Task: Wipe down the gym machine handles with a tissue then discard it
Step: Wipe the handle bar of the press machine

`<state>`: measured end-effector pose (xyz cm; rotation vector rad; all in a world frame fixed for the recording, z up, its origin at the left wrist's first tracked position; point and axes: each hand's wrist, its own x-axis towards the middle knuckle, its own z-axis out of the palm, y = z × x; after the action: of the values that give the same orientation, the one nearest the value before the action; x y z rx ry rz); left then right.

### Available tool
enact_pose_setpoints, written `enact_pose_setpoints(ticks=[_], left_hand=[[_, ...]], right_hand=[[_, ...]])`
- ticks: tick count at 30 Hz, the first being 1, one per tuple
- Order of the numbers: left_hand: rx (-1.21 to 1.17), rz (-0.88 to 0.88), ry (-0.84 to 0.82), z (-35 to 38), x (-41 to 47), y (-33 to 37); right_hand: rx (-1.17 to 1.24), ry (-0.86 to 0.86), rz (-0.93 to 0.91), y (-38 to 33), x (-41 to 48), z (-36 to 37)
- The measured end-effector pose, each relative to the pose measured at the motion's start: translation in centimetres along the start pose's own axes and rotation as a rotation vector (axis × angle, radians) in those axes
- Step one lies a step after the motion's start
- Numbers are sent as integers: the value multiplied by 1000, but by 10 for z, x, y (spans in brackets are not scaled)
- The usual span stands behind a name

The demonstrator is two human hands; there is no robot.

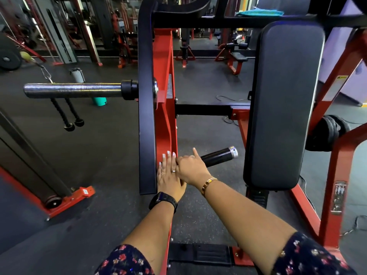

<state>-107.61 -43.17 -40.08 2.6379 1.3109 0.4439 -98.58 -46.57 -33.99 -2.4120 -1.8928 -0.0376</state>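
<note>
The left hand [168, 175] lay open and flat against the red frame [165, 116], apparently as a brace. The right hand [191, 168] curled over the black handle [218, 155], forefinger extended, seemingly to wipe. No tissue was visible; it was possibly hidden beneath that hand.

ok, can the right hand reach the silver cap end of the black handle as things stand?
Probably yes. The right hand grips the black handle at its inner end; the grip out to the silver cap is bare, and the back pad stands clear of it.
</note>
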Motion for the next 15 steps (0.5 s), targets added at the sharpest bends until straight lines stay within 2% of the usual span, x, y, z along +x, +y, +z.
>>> enact_pose_setpoints(ticks=[5, 12, 15], left_hand=[[-30, 29, 30, -3, -1, 3], [-48, 24, 7, -2, -1, 2], [-34, 36, 19, 1, -1, 1]], right_hand=[[-111, 1, 3, 34, 0, -6], [-202, 13, 247, 101, -10, -35], [-179, -7, 268, 99, -9, -34]])
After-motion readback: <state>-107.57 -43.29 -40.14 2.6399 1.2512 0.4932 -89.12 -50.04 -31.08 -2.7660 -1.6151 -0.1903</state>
